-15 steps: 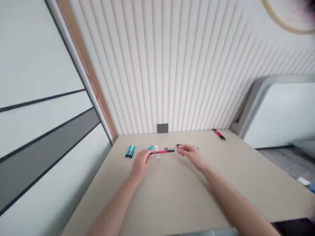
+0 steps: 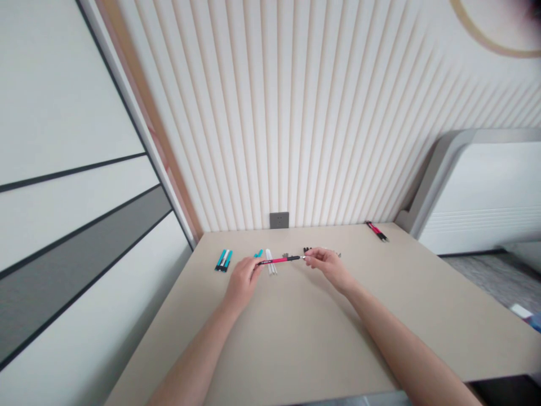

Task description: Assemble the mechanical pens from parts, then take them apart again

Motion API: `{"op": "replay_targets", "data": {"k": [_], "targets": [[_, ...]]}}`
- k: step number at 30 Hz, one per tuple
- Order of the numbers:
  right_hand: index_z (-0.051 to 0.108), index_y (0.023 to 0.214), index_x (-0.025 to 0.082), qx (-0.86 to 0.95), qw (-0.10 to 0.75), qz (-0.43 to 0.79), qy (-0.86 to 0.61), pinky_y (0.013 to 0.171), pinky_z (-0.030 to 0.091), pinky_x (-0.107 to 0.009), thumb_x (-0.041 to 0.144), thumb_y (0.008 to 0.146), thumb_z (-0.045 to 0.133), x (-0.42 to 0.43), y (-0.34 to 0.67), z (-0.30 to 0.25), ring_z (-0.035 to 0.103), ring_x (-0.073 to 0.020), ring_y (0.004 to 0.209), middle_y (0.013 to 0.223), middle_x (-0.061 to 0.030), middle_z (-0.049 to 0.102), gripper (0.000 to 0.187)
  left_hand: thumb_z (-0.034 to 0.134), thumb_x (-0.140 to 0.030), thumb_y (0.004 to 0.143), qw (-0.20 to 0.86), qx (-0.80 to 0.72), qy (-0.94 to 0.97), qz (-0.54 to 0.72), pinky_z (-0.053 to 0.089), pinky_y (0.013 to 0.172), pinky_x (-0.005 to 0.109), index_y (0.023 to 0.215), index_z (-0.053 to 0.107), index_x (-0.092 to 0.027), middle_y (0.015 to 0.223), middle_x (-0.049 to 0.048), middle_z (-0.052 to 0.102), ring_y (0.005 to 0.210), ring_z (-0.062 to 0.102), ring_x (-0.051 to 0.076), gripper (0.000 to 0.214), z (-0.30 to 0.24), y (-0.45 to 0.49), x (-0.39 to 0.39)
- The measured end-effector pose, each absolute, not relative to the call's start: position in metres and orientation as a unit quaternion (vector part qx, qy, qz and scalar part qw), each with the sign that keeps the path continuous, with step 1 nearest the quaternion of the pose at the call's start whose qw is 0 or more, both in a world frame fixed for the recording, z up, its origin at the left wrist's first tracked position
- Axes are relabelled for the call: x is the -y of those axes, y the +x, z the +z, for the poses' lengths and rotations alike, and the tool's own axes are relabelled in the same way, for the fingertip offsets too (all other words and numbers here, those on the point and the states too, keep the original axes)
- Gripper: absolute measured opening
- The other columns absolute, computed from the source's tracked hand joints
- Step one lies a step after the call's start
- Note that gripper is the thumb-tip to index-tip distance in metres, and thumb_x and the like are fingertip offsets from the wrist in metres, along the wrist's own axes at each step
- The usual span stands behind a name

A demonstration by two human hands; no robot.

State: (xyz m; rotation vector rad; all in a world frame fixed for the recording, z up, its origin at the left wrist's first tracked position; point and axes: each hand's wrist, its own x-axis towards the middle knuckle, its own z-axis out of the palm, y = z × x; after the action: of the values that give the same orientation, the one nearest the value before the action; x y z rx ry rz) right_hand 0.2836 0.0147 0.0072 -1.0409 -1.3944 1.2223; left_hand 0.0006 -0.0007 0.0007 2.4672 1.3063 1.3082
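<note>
1. Pink-and-black pen [image 2: 281, 260] is held roughly level between 2 hands, above the beige counter [image 2: 296, 344] and towards its far edge. Its metal tip points to the person's right.
2. Left hand [image 2: 243, 285]: grip is narrow and closed on the pink end of the pen.
3. Right hand [image 2: 332, 268]: grip is narrow, with the fingertips [image 2: 310, 255] pinched on the pen at the metal tip.
4. Obstructions: the pen crosses over 3 or so white tubes [image 2: 271, 262]; contact between them cannot be confirmed. The left hand stands just beside a small teal piece [image 2: 258, 254]. The right fingers sit just in front of small black parts [image 2: 306, 250].
5. Other items on the counter: a bundle of teal-and-white pens [image 2: 222, 260] lies left of the left hand. Small grey parts [image 2: 285, 255] lie just beyond the held pen. Small metal parts [image 2: 338, 255] lie just past the right hand, too small to identify. 2 or so pink-and-black pens [image 2: 377, 231] lie well apart, at the far right corner.
6. Surroundings: a grey wall socket [image 2: 279, 220] is set in the ribbed wall panelling [image 2: 321, 129] behind the counter. A white wall-side unit [image 2: 477, 194] stands on the grey floor [image 2: 494, 276] to the right. White-and-grey panelling [image 2: 71, 169] runs along the left.
</note>
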Motion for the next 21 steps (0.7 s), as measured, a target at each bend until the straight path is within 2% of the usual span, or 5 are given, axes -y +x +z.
{"op": "replay_targets", "data": {"k": [11, 21], "targets": [[0.071, 0.096, 0.017, 0.569, 0.469, 0.533, -0.415, 0.069, 0.044, -0.029, 0.044, 0.07, 0.077, -0.0138, 0.2841, 0.0043, 0.057, -0.0141, 0.071, 0.081, -0.0024, 0.067, 0.038, 0.048, -0.026, 0.097, 0.041, -0.405, 0.814, 0.415, 0.049, 0.083, 0.034, 0.105, 0.061, -0.02, 0.094, 0.0059, 0.067, 0.091, 0.063, 0.02, 0.016, 0.0011, 0.0028, 0.0023], [0.073, 0.094, 0.018, 0.602, 0.44, 0.515, -0.423, 0.067, 0.041, -0.028, 0.044, 0.073, 0.075, -0.0138, 0.285, 0.0023, 0.056, -0.0143, 0.071, 0.082, -0.0018, 0.068, 0.034, 0.05, -0.023, 0.095, 0.055, -0.412, 0.814, 0.406, 0.049, 0.082, 0.034, 0.104, 0.062, -0.021, 0.094, 0.0051, 0.068, 0.091, 0.063, 0.02, 0.015, 0.0026, 0.0015, 0.0027]]}}
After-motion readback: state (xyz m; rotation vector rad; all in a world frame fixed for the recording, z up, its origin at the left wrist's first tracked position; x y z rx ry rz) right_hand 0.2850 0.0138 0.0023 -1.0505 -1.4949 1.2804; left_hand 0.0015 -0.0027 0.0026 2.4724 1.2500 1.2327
